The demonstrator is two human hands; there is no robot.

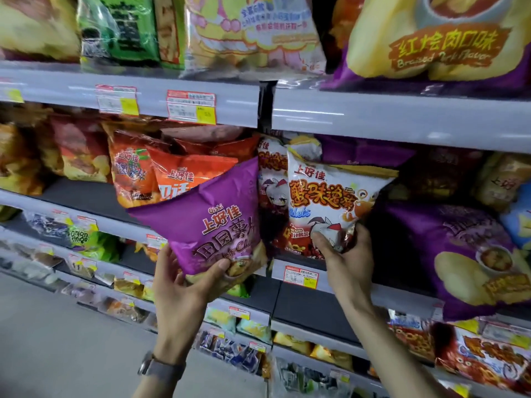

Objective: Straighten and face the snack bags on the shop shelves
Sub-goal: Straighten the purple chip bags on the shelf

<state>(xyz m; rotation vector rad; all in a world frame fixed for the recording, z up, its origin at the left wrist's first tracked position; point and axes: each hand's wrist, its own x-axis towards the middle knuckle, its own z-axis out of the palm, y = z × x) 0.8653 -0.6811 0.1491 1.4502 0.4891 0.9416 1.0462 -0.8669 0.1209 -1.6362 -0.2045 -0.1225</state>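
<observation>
My left hand (184, 285) grips the bottom of a purple Oishi chip bag (212, 216), thumb on its front. The bag is tilted to the left and held out in front of the middle shelf. My right hand (344, 254) pinches the lower corner of a white crab-flavour snack bag (330, 196), which stands on the middle shelf (388, 294) leaning slightly right. Another white bag of the same kind (271, 179) stands just left of it, partly hidden by the purple bag.
Orange Oishi bags (184, 173) stand behind the purple one. Large purple chip bags (459, 254) fill the shelf to the right. The upper shelf (201, 90) carries price tags and big bags above. Lower shelves hold several small packets; grey floor lies at the lower left.
</observation>
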